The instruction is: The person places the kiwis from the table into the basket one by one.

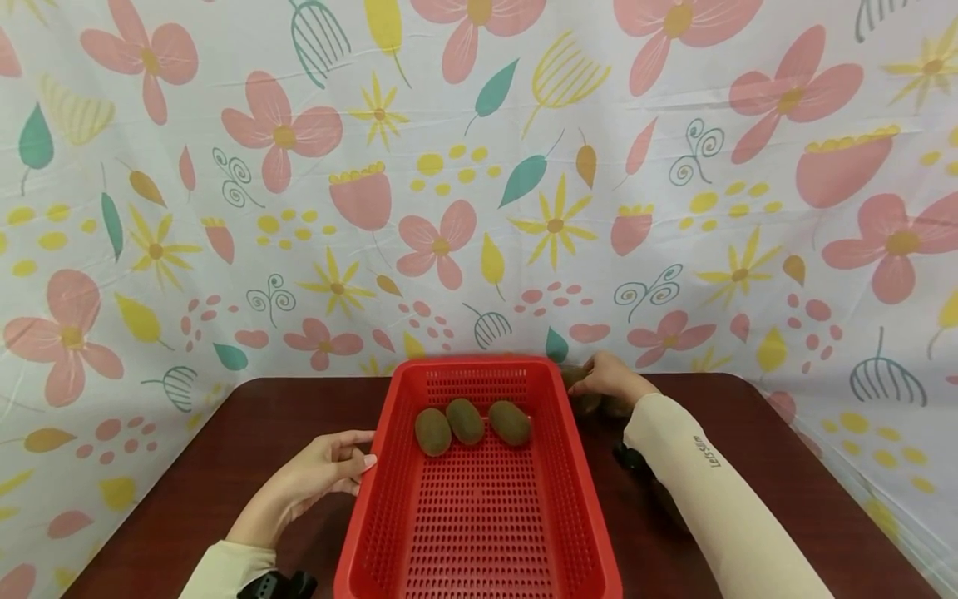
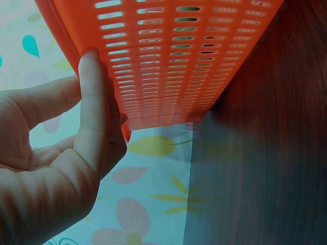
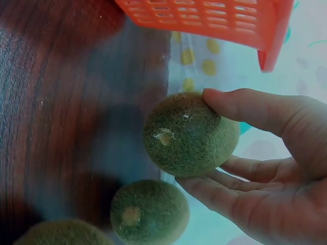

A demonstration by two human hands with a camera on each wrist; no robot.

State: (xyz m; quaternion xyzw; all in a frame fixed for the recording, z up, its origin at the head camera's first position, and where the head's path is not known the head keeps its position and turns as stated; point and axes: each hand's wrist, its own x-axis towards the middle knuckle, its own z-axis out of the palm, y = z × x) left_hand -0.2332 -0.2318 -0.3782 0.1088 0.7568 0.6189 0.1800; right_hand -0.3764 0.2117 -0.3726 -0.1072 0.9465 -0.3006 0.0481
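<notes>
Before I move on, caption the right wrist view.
Right hand gripping one kiwi near the basket, two more kiwis alongside.

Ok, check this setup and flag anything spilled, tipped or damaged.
Nothing stands out. The red basket stands upright on the table, three kiwis lie inside toward its far end, and the right hand holds another kiwi outside. No spill or damage shows.

The basket (image 1: 479,541) is showing smooth, glossy plastic; inside it, three kiwis (image 1: 466,422) are displaying matt, fuzzy skins; right of the basket, another kiwi (image 3: 189,140) is looking equally rough (its end is looking flaky); below the basket, the table (image 1: 224,449) is resembling smooth, grained wood; behind it, a sheet (image 1: 464,150) is hanging like thin, creased cloth
</notes>
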